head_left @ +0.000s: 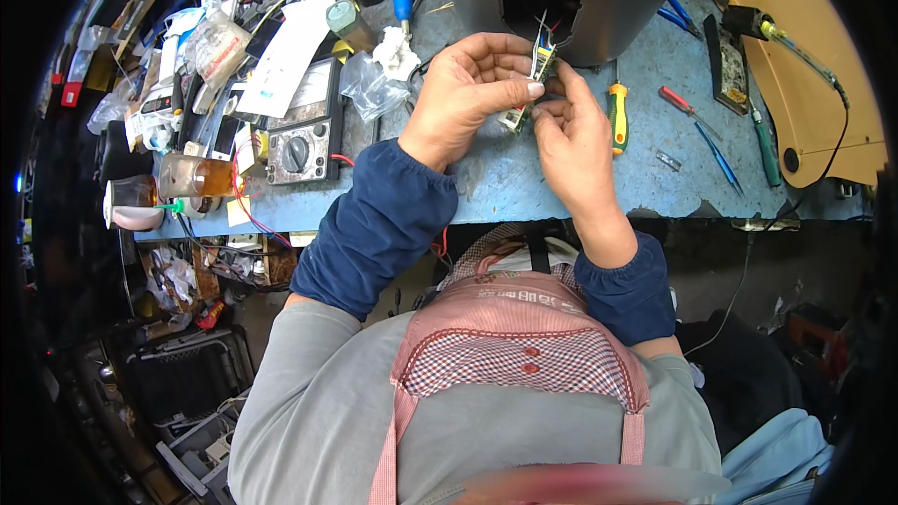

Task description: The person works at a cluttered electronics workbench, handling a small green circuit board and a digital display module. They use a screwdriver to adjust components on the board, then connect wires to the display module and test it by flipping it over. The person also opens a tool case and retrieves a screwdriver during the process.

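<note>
Both my hands hold a small green circuit board (pixel 514 119) above the blue workbench, close to the front of a dark grey appliance housing (pixel 622 28). My left hand (pixel 465 98) pinches the board from the left, its thumb lying across it. On the other side, the fingertips of my right hand (pixel 580 136) are closed on the board's right edge. Several thin wires (pixel 543 30) lead from the board up toward a dark opening (pixel 567 7) in the housing. My fingers cover much of the board. Just right of my right hand lies a yellow-and-green screwdriver (pixel 618 120).
An analog multimeter (pixel 307 145), a clear plastic bag (pixel 374 92) and piled clutter fill the bench's left. To the right lie a red-handled screwdriver (pixel 675 99), blue tweezers (pixel 720 161), blue pliers (pixel 683 17) and a tan panel (pixel 812 5). A cup of amber liquid (pixel 196 176) stands near the left edge.
</note>
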Available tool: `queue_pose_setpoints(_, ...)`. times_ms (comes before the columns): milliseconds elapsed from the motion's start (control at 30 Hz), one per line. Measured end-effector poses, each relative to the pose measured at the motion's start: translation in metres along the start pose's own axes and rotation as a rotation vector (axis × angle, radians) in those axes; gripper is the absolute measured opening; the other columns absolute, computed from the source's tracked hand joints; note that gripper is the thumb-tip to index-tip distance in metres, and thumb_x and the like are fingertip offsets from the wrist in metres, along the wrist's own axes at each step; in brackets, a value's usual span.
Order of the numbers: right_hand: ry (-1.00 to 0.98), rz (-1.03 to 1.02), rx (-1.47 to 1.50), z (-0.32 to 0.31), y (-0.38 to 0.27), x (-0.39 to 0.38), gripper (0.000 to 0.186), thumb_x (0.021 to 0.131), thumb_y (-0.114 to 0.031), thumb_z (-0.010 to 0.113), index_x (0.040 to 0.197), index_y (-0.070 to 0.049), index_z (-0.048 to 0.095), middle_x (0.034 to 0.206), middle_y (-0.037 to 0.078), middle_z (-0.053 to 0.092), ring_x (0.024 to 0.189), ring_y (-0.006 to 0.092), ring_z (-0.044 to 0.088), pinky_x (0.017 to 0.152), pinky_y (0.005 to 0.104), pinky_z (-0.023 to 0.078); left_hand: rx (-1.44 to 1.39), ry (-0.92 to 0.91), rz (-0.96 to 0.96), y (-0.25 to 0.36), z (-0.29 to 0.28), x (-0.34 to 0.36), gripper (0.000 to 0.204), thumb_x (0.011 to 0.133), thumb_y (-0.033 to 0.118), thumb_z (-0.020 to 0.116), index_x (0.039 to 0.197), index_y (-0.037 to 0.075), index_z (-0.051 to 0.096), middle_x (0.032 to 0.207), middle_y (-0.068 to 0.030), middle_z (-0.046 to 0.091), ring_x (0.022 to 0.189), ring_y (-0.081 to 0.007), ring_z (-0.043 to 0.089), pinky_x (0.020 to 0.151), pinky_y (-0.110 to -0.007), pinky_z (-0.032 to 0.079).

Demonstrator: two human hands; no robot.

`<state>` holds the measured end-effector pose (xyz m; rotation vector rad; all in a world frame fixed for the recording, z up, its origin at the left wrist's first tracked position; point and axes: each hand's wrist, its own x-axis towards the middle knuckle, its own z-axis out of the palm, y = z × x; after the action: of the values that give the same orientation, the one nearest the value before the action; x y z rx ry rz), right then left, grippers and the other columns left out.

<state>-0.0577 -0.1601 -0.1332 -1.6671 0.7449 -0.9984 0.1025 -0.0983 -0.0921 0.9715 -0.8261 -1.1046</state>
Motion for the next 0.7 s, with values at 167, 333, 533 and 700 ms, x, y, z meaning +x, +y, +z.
queue_pose_setpoints(167, 0.003, -0.011, 0.021, 0.001, 0.002, 0.000, 0.057, 0.094, 0.007, 0.059, 0.150, 0.008, 0.053, 0.127, 0.026, 0.069, 0.090, 0.0245, 0.076, 0.075, 0.0343, 0.064, 0.003, 0.027, -0.014, 0.001, 0.002, 0.000, 0.047, 0.087, -0.004, 0.085, 0.131, -0.006, 0.067, 0.112, -0.0123, 0.076, 0.097, -0.0155, 0.075, 0.085, -0.029, 0.062)
queue_pose_setpoints(333, 0.011, 0.027, 0.062, 0.001, 0.001, -0.001, 0.058, 0.093, 0.008, 0.062, 0.150, 0.008, 0.051, 0.125, 0.023, 0.069, 0.090, 0.0206, 0.075, 0.075, 0.0314, 0.063, 0.017, 0.029, -0.020, 0.001, -0.001, 0.000, 0.045, 0.088, -0.002, 0.082, 0.130, -0.006, 0.067, 0.110, -0.0124, 0.077, 0.096, -0.0160, 0.075, 0.084, -0.028, 0.061)
queue_pose_setpoints(533, 0.055, 0.096, 0.360, -0.001, -0.013, -0.001, 0.063, 0.089, 0.011, 0.069, 0.149, 0.005, 0.052, 0.121, 0.014, 0.066, 0.091, 0.0121, 0.069, 0.077, 0.0253, 0.060, -0.056, 0.087, -0.123, 0.002, -0.011, 0.001, 0.033, 0.094, 0.001, 0.070, 0.126, -0.006, 0.068, 0.112, -0.0127, 0.077, 0.096, -0.0178, 0.076, 0.087, -0.030, 0.062)
queue_pose_setpoints(700, 0.068, 0.058, 0.297, -0.007, -0.014, -0.002, 0.061, 0.092, 0.014, 0.067, 0.150, 0.007, 0.049, 0.122, 0.014, 0.066, 0.096, 0.0128, 0.069, 0.085, 0.0256, 0.059, -0.058, 0.132, -0.195, -0.002, -0.016, 0.005, 0.031, 0.096, 0.004, 0.068, 0.125, -0.006, 0.069, 0.111, -0.0122, 0.078, 0.093, -0.0173, 0.076, 0.086, -0.031, 0.063)
